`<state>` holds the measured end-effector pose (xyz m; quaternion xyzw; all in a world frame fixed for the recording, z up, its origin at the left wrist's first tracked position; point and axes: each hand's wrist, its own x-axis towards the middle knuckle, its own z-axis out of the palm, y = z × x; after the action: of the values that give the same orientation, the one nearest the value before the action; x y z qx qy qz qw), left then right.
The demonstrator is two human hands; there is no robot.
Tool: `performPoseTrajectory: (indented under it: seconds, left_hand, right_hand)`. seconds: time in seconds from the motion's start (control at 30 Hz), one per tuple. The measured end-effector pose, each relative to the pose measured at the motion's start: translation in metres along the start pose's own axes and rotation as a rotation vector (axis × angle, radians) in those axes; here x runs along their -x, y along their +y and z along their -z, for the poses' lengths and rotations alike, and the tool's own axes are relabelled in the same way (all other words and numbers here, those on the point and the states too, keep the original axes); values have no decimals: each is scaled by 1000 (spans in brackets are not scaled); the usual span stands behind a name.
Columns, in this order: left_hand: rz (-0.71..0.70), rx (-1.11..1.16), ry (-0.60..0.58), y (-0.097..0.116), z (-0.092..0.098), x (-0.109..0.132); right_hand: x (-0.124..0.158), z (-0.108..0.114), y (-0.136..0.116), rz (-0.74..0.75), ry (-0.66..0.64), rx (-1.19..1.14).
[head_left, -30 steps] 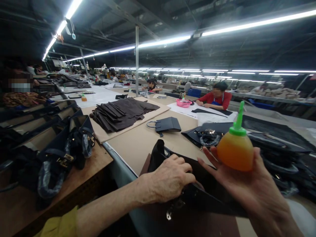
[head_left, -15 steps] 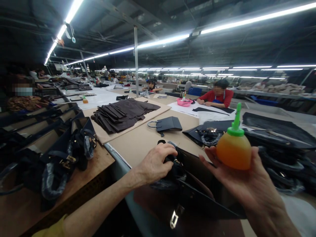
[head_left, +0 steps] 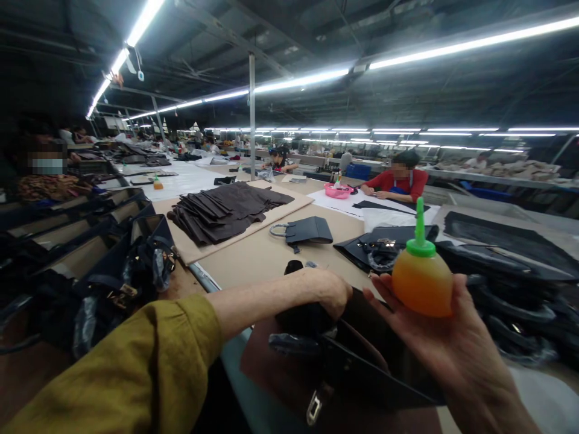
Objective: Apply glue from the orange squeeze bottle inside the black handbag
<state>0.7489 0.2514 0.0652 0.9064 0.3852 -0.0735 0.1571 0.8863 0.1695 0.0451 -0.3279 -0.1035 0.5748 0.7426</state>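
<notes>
A dark handbag (head_left: pixel 384 371) lies open in front of me, its metal clasp hanging at the near side. My left hand (head_left: pixel 332 292) reaches over the rim into the bag's opening, with the fingers hidden inside. In my right hand (head_left: pixel 446 340) rests a squeeze bottle (head_left: pixel 423 283) of orange liquid with a green nozzle, upright between palm and thumb. That hand is beside the bag's right side. A plastic-wrapped handle (head_left: pixel 294 343) hangs at the left of the bag.
Rows of dark bags (head_left: pixel 94 271) stand on the left bench. Stacked dark leather pieces (head_left: pixel 226 208) lie on a board ahead, near a small grey bag (head_left: pixel 310 230). More bags (head_left: pixel 506 301) crowd the right. Across the table sits a person in red (head_left: pixel 414 181) beside a pink basket (head_left: pixel 338 191).
My left hand has moved right and down from the bag's left edge into its opening, bringing the sleeve into view. The right hand still holds the bottle, slightly lower.
</notes>
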Motion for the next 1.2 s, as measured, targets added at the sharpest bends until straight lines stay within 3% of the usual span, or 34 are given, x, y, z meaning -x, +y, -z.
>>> performPoseTrajectory:
  seconds: [0.07, 0.1, 0.17, 0.3, 0.43, 0.57, 0.77, 0.9, 1.2]
  left_hand:
    - [-67, -5, -89, -9, 1, 6]
    - [-83, 26, -69, -15, 0, 10]
    - [-40, 141, 107, -28, -7, 18]
    - [173, 314, 471, -55, -37, 24]
    - [299, 308, 607, -71, -63, 15]
    - [298, 234, 530, -72, -66, 7]
    - [317, 351, 397, -43, -55, 4]
    - [426, 357, 324, -31, -55, -16]
    - [469, 428, 299, -53, -73, -61]
  right_hand:
    - [-2, 0, -2, 3, 12, 2]
    - [-3, -1, -3, 8, 12, 0]
    - [-5, -1, -5, 22, 4, -6]
    - [-4, -3, -6, 37, 28, -29]
    - [2, -9, 2, -35, 29, -36]
    - [6, -16, 13, -6, -9, -8]
    - [-6, -7, 7, 105, 9, 56]
    - [-10, -1, -1, 149, 25, 63]
    - [-16, 1, -2, 138, -17, 103]
